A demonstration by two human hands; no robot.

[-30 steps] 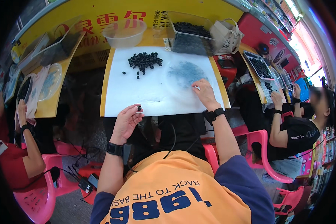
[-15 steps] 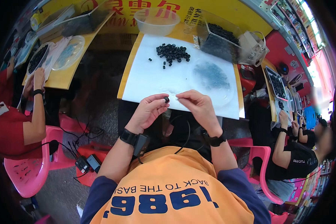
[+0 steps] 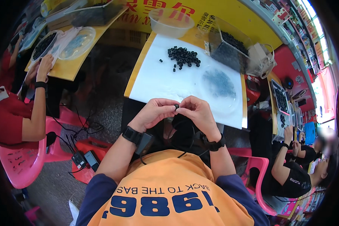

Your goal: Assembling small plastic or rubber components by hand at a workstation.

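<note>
Just beyond the near edge of the table, my left hand (image 3: 157, 113) pinches a small black ring-shaped part (image 3: 176, 107) between thumb and forefinger. My right hand (image 3: 198, 111) has come up against it, thumb and fingertips pressed together at the part's right side. Whatever tiny thing those right fingertips may hold is hidden. A loose pile of similar black rings (image 3: 183, 56) lies on a white sheet (image 3: 150, 81) over the table. Right of the pile is a clear round plate (image 3: 219, 104) with many tiny grey-blue pieces (image 3: 219, 83).
At the table's back stand a clear bowl (image 3: 171, 25) and a clear bin (image 3: 225, 57) of black parts. A beige bag (image 3: 260, 58) is at the right. Seated people work at side tables. Cables and a power bank (image 3: 91, 159) lie left, by a pink chair (image 3: 24, 165).
My right hand has moved left and met my left hand at the black ring. The hands were apart before. The whole view has shifted slightly.
</note>
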